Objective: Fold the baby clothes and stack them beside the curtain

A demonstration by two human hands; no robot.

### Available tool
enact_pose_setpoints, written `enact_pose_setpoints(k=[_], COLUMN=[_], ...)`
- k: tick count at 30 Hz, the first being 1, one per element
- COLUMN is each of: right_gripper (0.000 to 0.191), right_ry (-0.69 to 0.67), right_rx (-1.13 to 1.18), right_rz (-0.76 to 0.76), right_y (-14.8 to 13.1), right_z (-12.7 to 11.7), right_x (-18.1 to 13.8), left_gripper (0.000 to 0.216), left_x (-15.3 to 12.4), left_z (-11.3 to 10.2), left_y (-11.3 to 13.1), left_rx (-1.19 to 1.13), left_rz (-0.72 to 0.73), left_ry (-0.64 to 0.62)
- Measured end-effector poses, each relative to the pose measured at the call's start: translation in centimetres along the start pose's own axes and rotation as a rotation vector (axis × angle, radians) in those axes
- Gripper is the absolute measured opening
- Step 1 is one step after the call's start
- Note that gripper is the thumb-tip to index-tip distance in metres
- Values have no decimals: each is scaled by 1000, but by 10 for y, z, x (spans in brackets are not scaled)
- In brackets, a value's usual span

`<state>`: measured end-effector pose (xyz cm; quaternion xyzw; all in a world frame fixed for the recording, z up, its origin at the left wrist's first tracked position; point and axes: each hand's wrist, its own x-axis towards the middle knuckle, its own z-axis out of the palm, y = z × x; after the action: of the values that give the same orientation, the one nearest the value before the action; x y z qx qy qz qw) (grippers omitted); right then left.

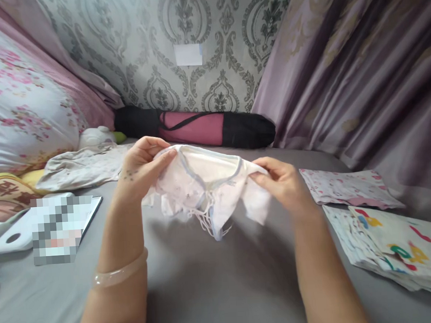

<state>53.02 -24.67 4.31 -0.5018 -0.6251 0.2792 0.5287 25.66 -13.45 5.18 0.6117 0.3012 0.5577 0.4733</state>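
A small white baby shirt (223, 197) with pale blue trim and thin ties hangs in the air above the grey bed sheet. My left hand (144, 163) pinches one shoulder between thumb and fingers. At the other shoulder my right hand (280, 179) grips the cloth the same way. The neckline is spread between both hands, and the lower part droops in folds toward me. A pale bangle (120, 274) circles my left forearm.
Folded cloths lie at the right: a pink-patterned one (350, 188) and a colourful printed stack (399, 247). A black and pink bag (195, 127) lies along the wall. Left are a crumpled cloth (84, 167), a floral pillow (25, 105), and a white object (13, 237) beside a blurred item.
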Motion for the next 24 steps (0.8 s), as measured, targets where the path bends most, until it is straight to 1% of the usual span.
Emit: enact_pose_setpoints(k=[2,4,7,10,13,17,19,22,24], right_gripper=[14,9,10,15,19,19,17,16,17], right_ry=[41,59,59,46,52,89,88,-7,-39], right_rx=[-109,-235,-340,-374,-419,-437,-430,-360,-327], right_rz=[-33,-35,-16,57,78,56,33,45,60], right_y=[-21,-25,-9,11,22,27,27,24,23], right_z=[-12,-17,-17,-15,-14,-12,-12,-13,-13], right_x=[-8,-11,-6,1,4,6,7,7,6], left_gripper=[25,26,27,26,27,31,32,30,28], left_x=[-2,-1,6,15,17,15,14,13,12], left_z=[1,2,3,3,2,2,4,8,11], left_y=[1,-3,-21,-42,-54,-51,-48,-45,-44], left_rx=[105,207,384,535,537,502,525,521,487], left_rz=[34,33,102,180,147,60,39,19,-5], left_ry=[-32,-112,-198,-209,-245,-340,-329,-264,-232])
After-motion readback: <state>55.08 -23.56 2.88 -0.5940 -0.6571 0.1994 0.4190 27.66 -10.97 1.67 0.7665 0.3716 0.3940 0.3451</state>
